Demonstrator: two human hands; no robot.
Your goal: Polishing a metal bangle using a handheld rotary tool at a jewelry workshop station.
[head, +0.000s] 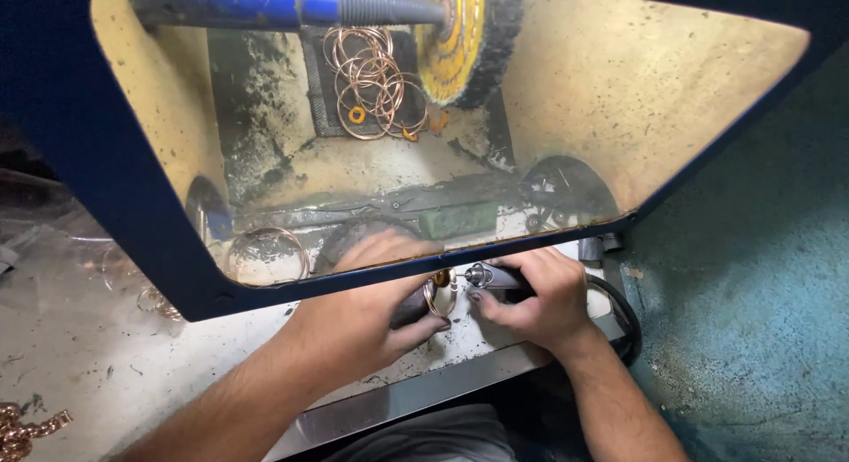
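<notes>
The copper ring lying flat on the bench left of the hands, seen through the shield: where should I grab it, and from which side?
Pinch the near arc of the copper ring, coming in low under the blue shield frame from the near edge of the bench. It is a thin hoop lying flat with an open centre, so probably one finger inside and thumb outside the wire. The shield blocks any approach from above.

One head camera, looking steeply down and forward from above the person's forearms, close in. It faces a workbench (pixel 106 365) through a blue-framed clear shield (pixel 115 161); the buffing wheel (pixel 455 42) sits at top, farthest away. Both hands sit low centre.
</notes>
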